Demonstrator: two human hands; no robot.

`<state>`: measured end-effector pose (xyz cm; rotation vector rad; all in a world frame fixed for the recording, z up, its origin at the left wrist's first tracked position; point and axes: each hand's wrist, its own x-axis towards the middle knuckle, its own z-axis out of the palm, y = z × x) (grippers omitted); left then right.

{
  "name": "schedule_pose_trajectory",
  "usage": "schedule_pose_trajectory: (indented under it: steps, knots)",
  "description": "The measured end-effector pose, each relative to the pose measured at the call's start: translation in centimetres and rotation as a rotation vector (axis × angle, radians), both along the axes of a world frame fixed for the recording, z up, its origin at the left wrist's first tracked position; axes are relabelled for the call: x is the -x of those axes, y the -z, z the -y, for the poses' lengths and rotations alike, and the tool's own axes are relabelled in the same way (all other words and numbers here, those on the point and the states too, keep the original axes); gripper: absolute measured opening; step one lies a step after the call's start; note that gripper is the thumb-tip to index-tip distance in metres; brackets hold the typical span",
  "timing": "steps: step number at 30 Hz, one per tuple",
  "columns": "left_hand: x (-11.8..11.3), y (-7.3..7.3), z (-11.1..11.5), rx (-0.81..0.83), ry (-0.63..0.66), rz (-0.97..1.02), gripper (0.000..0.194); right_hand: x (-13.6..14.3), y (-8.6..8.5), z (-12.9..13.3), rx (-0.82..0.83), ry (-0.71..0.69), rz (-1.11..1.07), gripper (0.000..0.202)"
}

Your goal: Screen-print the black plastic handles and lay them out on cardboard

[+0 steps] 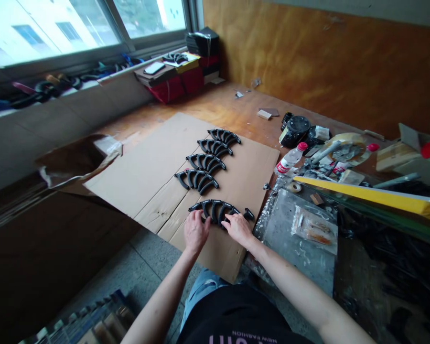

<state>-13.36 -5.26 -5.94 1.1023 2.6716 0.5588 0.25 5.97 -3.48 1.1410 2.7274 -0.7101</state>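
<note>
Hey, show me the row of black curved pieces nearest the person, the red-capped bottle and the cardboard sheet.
Black curved pieces (216,202): head view, row's upper edge.
Bottle (291,158): head view, middle of its body.
Cardboard sheet (146,157): head view, bare left part.

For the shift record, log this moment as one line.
left hand: at nearest row of black curved pieces | right hand: at same row, farther right | cardboard: four more rows beyond | bottle: right of cardboard

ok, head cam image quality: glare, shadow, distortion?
Head view: grey-framed glass window partly blown out, upper left; head view: lower left in deep shadow; head view: wide-angle stretch towards the edges; head view: curved black pieces on flat brown cardboard look slightly soft, fine detail unreadable.
</note>
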Motion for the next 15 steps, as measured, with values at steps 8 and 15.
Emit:
schedule_pose_trajectory:
  steps: [8, 15]
  knots:
    - [-4.2, 1.7, -2.6, 0.058, 0.135, -0.152, 0.048, 0.9, -0.3, 0.0, 0.046, 0.019, 0.037, 0.046]
    - [5.5, 1.3, 1.1, 0.089, 0.169, -0.207, 0.052, 5.3, -0.9, 3.5, 0.133, -0.081, -0.188, 0.037]
